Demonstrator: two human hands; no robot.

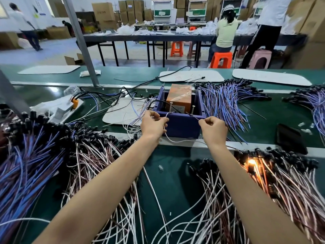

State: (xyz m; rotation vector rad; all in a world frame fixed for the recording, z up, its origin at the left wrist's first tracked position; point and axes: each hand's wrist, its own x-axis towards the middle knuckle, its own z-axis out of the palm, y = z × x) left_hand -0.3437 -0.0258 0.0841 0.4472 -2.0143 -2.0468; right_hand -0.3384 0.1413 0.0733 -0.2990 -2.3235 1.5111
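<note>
As the left hand (153, 124) pinches the white wire (175, 140) and the right hand (212, 129) pinches a thin strand (195, 118) between curled fingers, slack could snag on the purple box's (181, 127) metal posts (171, 107).

No text legible anywhere, label on orange box (179, 95) too blurred, stickers on stacked cartons (103, 12) too small, red scribble on white panel (191, 76) unreadable

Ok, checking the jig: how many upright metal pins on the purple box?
2: left pin stands near the left hand; right pin near the right hand. Others may hide inside the box.
</note>
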